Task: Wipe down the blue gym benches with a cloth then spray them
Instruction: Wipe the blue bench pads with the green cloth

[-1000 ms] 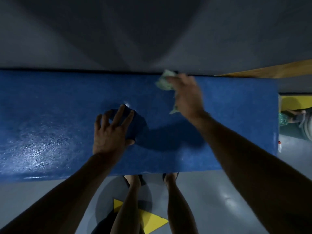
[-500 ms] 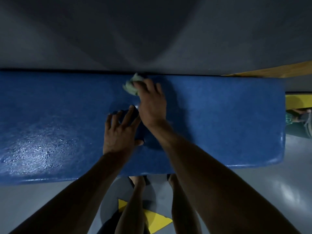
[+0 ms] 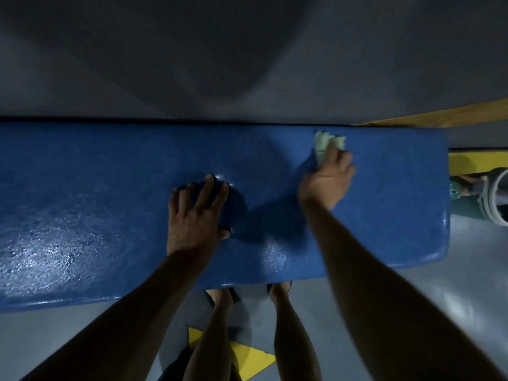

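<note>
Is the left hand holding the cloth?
No, the left hand rests flat on the bench; the right hand holds the cloth.

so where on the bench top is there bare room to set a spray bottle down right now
Bare room: the long stretch of the blue bench to the left of the left hand, and a narrower strip between the right hand and the bench's right end. Crowded: the middle, where the left hand rests flat, and the far edge where the right hand grips the cloth.

The bench [image 3: 110,215] was deep blue with a speckled sheen. The cloth [image 3: 327,143] was pale green. The floor [image 3: 453,303] was grey with a yellow triangle [image 3: 255,358].
</note>
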`<state>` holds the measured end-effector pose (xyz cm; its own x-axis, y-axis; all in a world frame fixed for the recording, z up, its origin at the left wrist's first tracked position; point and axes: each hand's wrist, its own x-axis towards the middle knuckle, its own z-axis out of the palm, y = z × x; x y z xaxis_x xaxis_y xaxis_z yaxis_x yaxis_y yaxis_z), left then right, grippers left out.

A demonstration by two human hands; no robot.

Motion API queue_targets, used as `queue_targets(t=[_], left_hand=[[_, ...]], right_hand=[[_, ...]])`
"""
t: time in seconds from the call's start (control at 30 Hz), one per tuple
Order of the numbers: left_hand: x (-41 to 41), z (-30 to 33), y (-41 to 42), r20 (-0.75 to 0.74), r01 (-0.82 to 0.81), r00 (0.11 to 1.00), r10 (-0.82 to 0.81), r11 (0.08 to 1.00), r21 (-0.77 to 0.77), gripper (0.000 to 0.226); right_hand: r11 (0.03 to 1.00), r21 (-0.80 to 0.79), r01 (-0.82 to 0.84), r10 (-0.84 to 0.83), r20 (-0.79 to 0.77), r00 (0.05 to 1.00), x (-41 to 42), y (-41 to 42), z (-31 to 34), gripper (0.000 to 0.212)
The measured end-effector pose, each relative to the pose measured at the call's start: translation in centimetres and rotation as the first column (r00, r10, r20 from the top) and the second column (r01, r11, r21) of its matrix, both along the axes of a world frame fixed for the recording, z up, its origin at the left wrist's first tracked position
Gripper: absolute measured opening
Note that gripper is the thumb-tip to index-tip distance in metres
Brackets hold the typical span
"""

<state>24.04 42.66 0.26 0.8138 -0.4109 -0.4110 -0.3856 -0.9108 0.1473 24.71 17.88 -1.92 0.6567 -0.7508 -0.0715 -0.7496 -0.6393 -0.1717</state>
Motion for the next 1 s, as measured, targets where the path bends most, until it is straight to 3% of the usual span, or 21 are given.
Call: queue_targets(t=[0.1, 0.17, 0.27, 0.3, 0.33, 0.4, 0.47, 0.57, 0.63, 0.73, 0.83, 0.93, 0.97, 1.0], left_hand=[[0.2, 0.1, 0.1, -0.007, 0.017, 1.000, -0.017, 1.000, 0.009, 0.105], [0.1, 0.2, 0.2, -0.016, 0.014, 1.000, -0.014, 1.000, 0.005, 0.103], [0.1, 0.2, 0.1, 0.003, 0.009, 1.000, -0.009, 1.000, -0.006, 0.103], [0.1, 0.1, 0.2, 0.009, 0.009, 1.000, -0.009, 1.000, -0.006, 0.104], [0.1, 0.0, 0.2, 0.013, 0.008, 1.000, -0.008, 1.000, -0.007, 0.104], [0.1, -0.1, 0.2, 0.013, 0.010, 1.000, -0.010, 1.000, -0.012, 0.104], [0.0, -0.2, 0.3, 0.018, 0.010, 1.000, -0.009, 1.000, -0.026, 0.103], [0.0, -0.2, 0.4, 0.014, 0.004, 1.000, -0.003, 1.000, -0.027, 0.102], [-0.2, -0.3, 0.4, 0.012, 0.005, 1.000, -0.005, 1.000, -0.007, 0.102], [-0.2, -0.1, 0.3, 0.021, 0.009, 1.000, -0.008, 1.000, -0.010, 0.104], [-0.2, 0.3, 0.2, 0.005, 0.019, 1.000, -0.019, 1.000, 0.008, 0.098], [-0.3, 0.3, 0.0, 0.031, 0.008, 0.999, -0.008, 1.000, 0.001, 0.098], [-0.3, 0.2, 0.1, 0.038, 0.005, 0.999, -0.005, 1.000, -0.001, 0.100], [-0.3, 0.1, 0.1, 0.040, 0.008, 0.999, -0.008, 1.000, -0.003, 0.101]], right_hand=[[0.956, 0.066, -0.287, 0.284, 0.051, 0.957, 0.5, 8.5, -0.2, 0.075], [0.820, 0.136, -0.556, 0.554, 0.057, 0.831, -0.2, 11.4, 0.4, 0.066], [0.580, 0.114, -0.807, 0.809, 0.034, 0.586, -1.1, 7.5, 1.2, 0.057], [0.555, 0.075, -0.829, 0.831, 0.005, 0.557, -1.5, 5.0, 1.2, 0.056], [0.586, 0.048, -0.809, 0.810, -0.024, 0.585, -2.0, 2.3, 1.1, 0.060], [0.747, 0.020, -0.665, 0.664, -0.072, 0.744, -3.4, -3.1, 1.0, 0.074], [0.897, 0.018, -0.441, 0.441, -0.029, 0.897, -4.8, -6.6, 1.1, 0.073], [0.988, 0.067, -0.141, 0.136, 0.077, 0.988, -4.9, -5.6, 0.5, 0.067], [0.995, 0.077, -0.058, 0.048, 0.120, 0.992, -4.1, -1.5, 0.1, 0.066], [0.968, 0.122, -0.218, 0.198, 0.159, 0.967, -3.6, 6.5, -0.4, 0.071], [0.816, 0.146, -0.560, 0.544, 0.137, 0.828, -4.4, 11.5, -0.2, 0.060], [0.609, 0.071, -0.790, 0.782, 0.111, 0.613, -4.9, 7.7, 0.1, 0.055], [0.581, 0.036, -0.813, 0.809, 0.084, 0.582, -5.2, 5.2, 0.0, 0.059], [0.609, 0.028, -0.792, 0.790, 0.060, 0.610, -5.6, 2.5, 0.0, 0.063]])
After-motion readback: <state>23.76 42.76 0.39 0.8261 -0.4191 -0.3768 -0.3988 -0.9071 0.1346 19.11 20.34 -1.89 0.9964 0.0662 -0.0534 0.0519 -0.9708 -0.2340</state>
